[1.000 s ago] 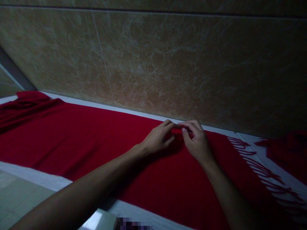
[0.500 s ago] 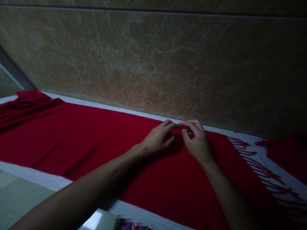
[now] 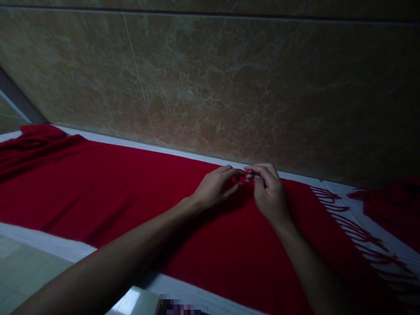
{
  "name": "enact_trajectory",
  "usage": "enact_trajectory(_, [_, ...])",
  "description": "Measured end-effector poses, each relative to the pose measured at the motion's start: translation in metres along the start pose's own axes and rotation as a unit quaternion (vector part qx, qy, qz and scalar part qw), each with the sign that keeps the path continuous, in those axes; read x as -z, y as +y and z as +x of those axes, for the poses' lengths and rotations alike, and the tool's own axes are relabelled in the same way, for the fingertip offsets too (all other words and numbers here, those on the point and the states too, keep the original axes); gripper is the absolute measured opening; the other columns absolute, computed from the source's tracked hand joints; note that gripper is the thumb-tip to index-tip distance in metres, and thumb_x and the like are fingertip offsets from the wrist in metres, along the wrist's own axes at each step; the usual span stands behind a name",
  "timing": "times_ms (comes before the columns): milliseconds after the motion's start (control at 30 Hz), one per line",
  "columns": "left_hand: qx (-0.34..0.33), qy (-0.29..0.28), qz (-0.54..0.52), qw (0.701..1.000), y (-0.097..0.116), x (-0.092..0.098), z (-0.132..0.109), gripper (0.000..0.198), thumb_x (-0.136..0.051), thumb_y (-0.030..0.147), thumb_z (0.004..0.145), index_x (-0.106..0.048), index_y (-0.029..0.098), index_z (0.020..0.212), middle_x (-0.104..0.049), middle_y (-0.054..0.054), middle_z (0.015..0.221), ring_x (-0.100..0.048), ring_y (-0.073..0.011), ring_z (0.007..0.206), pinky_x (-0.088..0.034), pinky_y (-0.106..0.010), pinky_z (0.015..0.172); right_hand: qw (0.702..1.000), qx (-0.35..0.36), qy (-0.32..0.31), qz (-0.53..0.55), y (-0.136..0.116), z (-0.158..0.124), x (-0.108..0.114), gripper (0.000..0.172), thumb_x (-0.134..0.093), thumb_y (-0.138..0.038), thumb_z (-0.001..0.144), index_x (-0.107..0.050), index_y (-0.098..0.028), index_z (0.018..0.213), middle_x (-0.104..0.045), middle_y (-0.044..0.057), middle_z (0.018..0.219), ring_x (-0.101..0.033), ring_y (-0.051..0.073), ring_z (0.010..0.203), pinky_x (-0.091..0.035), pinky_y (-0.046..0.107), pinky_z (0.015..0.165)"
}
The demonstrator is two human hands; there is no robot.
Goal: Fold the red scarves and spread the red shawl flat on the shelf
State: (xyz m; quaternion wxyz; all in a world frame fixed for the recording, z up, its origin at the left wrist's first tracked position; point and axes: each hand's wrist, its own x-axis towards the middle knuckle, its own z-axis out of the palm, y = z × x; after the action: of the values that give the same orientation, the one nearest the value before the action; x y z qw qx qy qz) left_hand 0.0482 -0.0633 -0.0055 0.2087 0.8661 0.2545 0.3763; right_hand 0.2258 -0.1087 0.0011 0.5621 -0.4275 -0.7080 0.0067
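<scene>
A long red cloth (image 3: 157,188) with a fringe (image 3: 354,232) at its right end lies spread over a white surface. Over the cloth's far edge, my left hand (image 3: 218,186) has its thumb and fingers apart, with nothing visible between them. My right hand (image 3: 269,188) is just to the right, its fingertips close to the left fingers. Its thumb and fingers are bent together; whatever they pinch, if anything, is too small and dark to make out.
A brown marbled wall (image 3: 203,87) rises behind the white surface (image 3: 183,286). More red cloth (image 3: 393,208) lies bunched at the right. A pale box-like object (image 3: 139,302) is at the bottom, and pale floor tiles (image 3: 22,267) show lower left.
My left thumb and fingers have spread a little and drawn slightly left. My right thumb has shifted right and in against its fingers. The cloth looks the same.
</scene>
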Motion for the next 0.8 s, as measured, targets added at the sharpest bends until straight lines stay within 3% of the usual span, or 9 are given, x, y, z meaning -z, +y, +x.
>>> enact_trajectory(267, [0.000, -0.021, 0.002, 1.000, 0.005, 0.000, 0.000, 0.015, -0.062, 0.029, 0.098, -0.070, 0.017, 0.102, -0.070, -0.005, 0.095, -0.063, -0.0162, 0.085, -0.051, -0.029, 0.079, 0.997, -0.043, -0.022, 0.063, -0.005, -0.002, 0.000, 0.027, -0.047, -0.014, 0.096, -0.071, -0.025, 0.102, -0.059, 0.006, 0.107, -0.060, 0.016, 0.081, -0.057, 0.033, 0.069])
enact_trajectory(467, [-0.013, -0.036, -0.001, 0.999, 0.005, 0.001, 0.000, 0.022, -0.067, 0.038, 0.096, -0.072, 0.017, 0.103, -0.072, -0.006, 0.098, -0.066, -0.0168, 0.086, -0.052, -0.030, 0.080, 0.988, -0.090, -0.037, 0.116, -0.007, -0.003, 0.001, 0.022, -0.050, -0.020, 0.097, -0.070, -0.025, 0.105, -0.057, 0.005, 0.109, -0.059, 0.014, 0.076, -0.054, 0.027, 0.057])
enact_trajectory(800, [-0.022, -0.073, -0.048, 0.996, 0.006, 0.001, 0.001, 0.031, -0.060, 0.038, 0.100, -0.070, 0.017, 0.119, -0.072, -0.012, 0.119, -0.069, -0.0216, 0.105, -0.056, -0.036, 0.092, 0.985, -0.091, -0.070, 0.130, -0.015, -0.004, -0.003, 0.020, -0.052, -0.026, 0.097, -0.069, -0.025, 0.106, -0.058, 0.007, 0.111, -0.062, 0.021, 0.096, -0.058, 0.035, 0.071])
